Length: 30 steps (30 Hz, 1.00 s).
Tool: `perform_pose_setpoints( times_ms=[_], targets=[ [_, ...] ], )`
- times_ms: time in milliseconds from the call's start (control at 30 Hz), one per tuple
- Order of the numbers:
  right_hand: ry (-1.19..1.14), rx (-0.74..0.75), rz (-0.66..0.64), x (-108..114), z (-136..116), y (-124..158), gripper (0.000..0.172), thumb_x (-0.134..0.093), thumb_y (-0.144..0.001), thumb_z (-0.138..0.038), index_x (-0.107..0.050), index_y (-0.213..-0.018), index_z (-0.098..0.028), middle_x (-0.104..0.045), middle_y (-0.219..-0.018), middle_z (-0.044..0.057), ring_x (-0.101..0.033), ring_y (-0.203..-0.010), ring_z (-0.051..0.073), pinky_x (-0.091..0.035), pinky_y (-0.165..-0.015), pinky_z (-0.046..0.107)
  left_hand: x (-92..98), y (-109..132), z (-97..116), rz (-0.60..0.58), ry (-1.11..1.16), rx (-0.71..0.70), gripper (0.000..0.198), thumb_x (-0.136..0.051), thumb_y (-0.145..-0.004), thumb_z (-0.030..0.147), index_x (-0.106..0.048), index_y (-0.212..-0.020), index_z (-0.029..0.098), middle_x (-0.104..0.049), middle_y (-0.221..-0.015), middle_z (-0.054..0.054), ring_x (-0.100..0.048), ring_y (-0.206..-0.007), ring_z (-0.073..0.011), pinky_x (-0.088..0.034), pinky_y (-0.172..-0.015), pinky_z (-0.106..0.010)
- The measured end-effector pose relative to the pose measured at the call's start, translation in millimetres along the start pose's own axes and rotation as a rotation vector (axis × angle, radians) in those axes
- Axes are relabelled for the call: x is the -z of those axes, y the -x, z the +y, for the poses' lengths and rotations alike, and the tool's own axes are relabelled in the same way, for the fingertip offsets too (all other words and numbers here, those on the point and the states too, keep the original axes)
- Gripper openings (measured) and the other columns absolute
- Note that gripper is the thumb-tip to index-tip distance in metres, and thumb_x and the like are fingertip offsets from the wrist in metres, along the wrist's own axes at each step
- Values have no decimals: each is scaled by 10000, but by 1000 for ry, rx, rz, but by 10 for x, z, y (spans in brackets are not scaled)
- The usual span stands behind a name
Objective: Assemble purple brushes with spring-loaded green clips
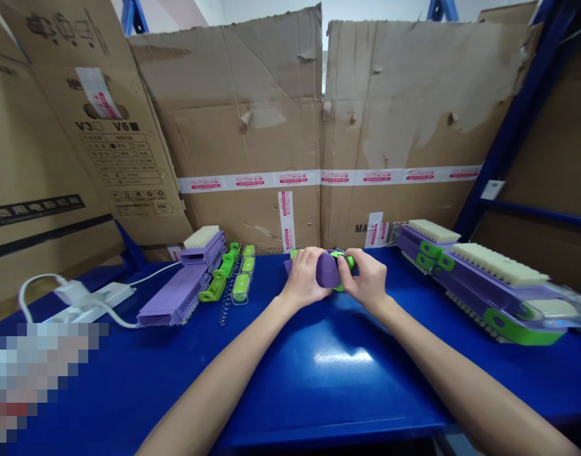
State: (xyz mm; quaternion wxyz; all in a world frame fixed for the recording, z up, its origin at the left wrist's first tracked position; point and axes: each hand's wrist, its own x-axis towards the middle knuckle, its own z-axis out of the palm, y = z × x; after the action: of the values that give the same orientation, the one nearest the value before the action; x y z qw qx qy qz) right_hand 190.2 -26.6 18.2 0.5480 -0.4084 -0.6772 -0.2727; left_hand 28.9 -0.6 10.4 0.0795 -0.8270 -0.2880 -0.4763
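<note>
In the middle of the blue table, my left hand (305, 273) is wrapped round a purple plastic brush body (328, 271), its smooth rounded end facing me. My right hand (367, 278) pinches a bright green plastic part (350, 261) against the right side of that body. Whether the green part is fully seated there is hidden by my fingers. Left of my hands lie clear-and-green plastic pieces (241, 285) in a column, thin metal springs (225, 307) and a row of green plastic clips (216, 286).
Purple brush bodies (173, 294) are at the left, one with cream bristles (202, 237). Brushes with green ends (528, 326) lie at the right. A white power strip (97, 301) with cables sits far left. Cardboard sheets (242, 139) wall the back; a blue post (509, 126) stands right.
</note>
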Motion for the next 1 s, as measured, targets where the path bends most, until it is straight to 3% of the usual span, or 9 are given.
perform_pose_setpoints(
  times_ms=[167,367,567,767,1000],
  targets=[
    [-1,50,-50,8,-36,17,147,-510,-858,-295,-598,-830,-181,-663,-694,31,-606,-618,149,-396,-584,243,21,24,24,-29,-16,-22,582,-685,-551,291,-476,-1084,190,-587,-1039,-90,-537,-967,-274,-421,-816,-404],
    [-36,-330,-151,1,-8,-64,243,-472,-878,-408,-598,-847,-203,-648,-688,18,-586,-591,151,-360,-545,240,-35,79,74,-145,-7,-121,555,-697,-605,342,-492,-1092,173,-589,-1006,-102,-550,-958,-274,-418,-846,-419],
    [-300,-565,-73,48,168,-148,297,-465,-873,-447,-577,-767,-194,-555,-575,-17,-506,-519,127,-372,-526,234,-46,44,85,-94,25,-29,868,-768,-516,619,-442,-1195,187,-563,-1105,-121,-534,-1022,-291,-413,-906,-448],
    [-407,-466,-179,16,69,-101,269,-491,-857,-430,-592,-800,-187,-540,-566,-26,-480,-493,116,-366,-498,235,28,81,-55,101,-9,82,913,-795,-475,607,-421,-1198,194,-543,-1108,-110,-520,-1047,-281,-424,-924,-448],
    [-338,-429,-172,13,-31,-60,250,-447,-876,-399,-595,-856,-199,-607,-646,4,-548,-566,146,-407,-540,252,10,91,-19,119,29,51,946,-801,-442,610,-406,-1197,198,-522,-1105,-102,-514,-1043,-272,-440,-917,-449]
  ],
)
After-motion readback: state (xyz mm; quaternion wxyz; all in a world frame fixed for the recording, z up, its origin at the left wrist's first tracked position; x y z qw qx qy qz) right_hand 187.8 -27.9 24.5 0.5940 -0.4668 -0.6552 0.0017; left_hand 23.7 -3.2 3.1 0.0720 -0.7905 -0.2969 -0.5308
